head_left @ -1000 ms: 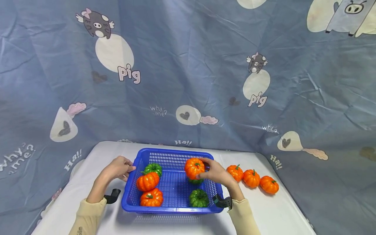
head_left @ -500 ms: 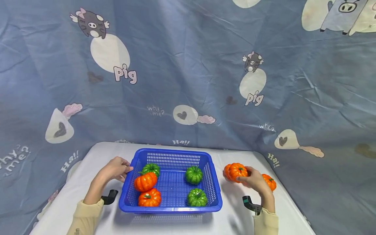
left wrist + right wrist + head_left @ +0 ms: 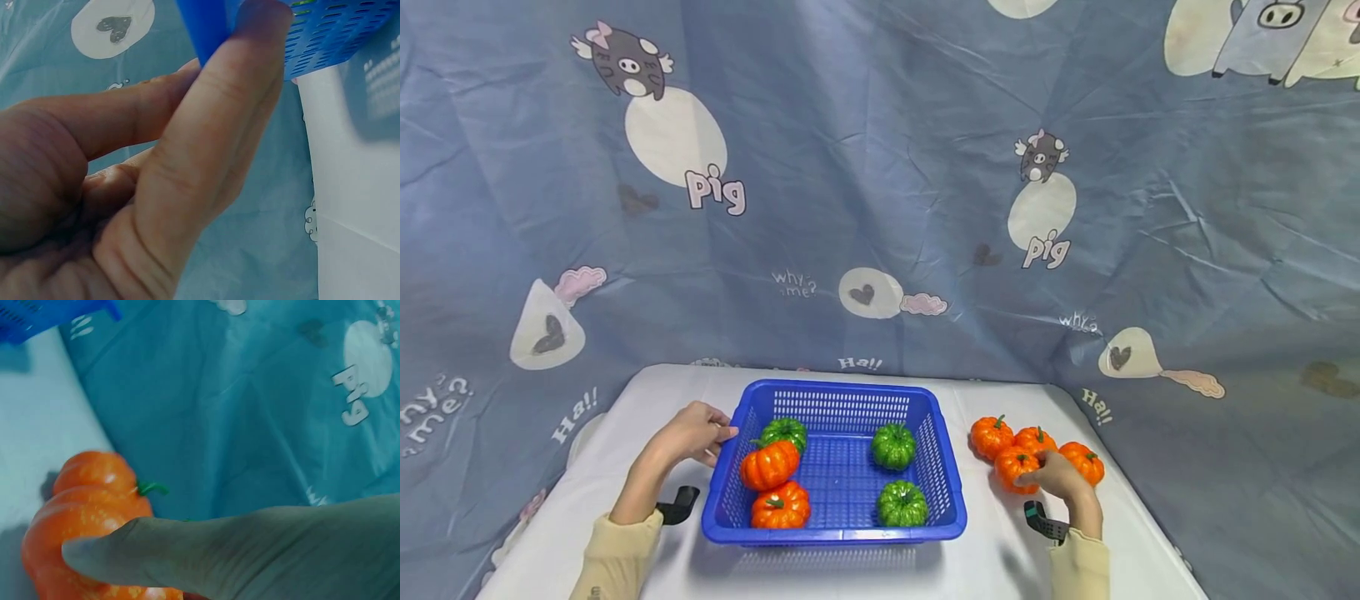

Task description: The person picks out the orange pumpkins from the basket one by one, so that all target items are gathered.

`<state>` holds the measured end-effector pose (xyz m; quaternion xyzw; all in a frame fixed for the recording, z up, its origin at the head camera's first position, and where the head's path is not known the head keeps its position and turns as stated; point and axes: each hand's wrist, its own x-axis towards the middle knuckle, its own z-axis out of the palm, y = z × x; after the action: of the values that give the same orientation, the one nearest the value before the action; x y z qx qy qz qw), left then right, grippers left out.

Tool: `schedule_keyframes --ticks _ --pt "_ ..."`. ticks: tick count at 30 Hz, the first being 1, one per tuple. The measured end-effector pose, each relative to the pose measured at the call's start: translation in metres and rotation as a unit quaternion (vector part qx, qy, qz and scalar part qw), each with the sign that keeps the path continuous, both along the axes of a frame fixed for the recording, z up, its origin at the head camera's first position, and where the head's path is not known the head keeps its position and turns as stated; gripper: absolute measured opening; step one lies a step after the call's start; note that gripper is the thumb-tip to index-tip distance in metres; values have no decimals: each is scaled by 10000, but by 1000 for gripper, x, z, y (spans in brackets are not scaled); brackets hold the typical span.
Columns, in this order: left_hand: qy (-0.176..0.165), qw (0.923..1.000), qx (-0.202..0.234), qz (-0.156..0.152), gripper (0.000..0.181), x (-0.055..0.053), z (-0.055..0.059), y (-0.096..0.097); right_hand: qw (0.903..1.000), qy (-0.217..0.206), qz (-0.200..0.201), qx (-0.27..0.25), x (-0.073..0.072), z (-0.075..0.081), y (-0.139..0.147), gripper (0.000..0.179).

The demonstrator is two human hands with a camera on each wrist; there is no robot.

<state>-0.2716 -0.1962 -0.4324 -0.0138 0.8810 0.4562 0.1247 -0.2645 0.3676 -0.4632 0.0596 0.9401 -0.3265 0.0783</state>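
My left hand (image 3: pixel 696 429) pinches the left rim of a blue plastic basket (image 3: pixel 842 534); the left wrist view shows its thumb and fingers at the basket wall (image 3: pixel 209 28). Right of the basket, my right hand (image 3: pixel 1062 478) holds a small orange pumpkin (image 3: pixel 1013 472) low at the white table. Its thumb (image 3: pixel 106 556) lies across the pumpkin's side in the right wrist view, while the other fingers are mostly hidden there. Close behind that pumpkin sit two more orange pumpkins (image 3: pixel 991 437), and another orange pumpkin (image 3: pixel 1084 464) is to the right of the hand.
Inside the basket, two orange pumpkins (image 3: pixel 781 506) and a green pumpkin (image 3: pixel 786 432) cluster at the left. Two green pumpkins (image 3: pixel 902 504) stand at its right side. A blue printed cloth (image 3: pixel 880 208) hangs behind the white table (image 3: pixel 977 542).
My right hand has carried the orange pumpkin from above the basket out to the right and lowered it in front of the other orange pumpkins. My left hand stays at the rim.
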Motion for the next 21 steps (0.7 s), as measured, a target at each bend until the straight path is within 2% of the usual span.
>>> schedule_keyframes --ticks 7,11,16,18,21 --pt "-15 10000 30 31 36 1 1 0 9999 -104 29 -87 -4 -15 1 58" --pt "17 10000 -15 38 36 2 2 1 9999 -99 -32 -8 -4 -16 -1 61" --pt "26 9999 -52 104 37 1 -1 1 9999 -105 -125 -35 -1 -1 -7 78" --pt "32 9999 -33 91 37 1 -2 1 9998 -7 -179 -55 0 10 -14 85" --pt "6 10000 11 74 37 0 -2 -1 9993 274 -265 9 2 25 -30 87"
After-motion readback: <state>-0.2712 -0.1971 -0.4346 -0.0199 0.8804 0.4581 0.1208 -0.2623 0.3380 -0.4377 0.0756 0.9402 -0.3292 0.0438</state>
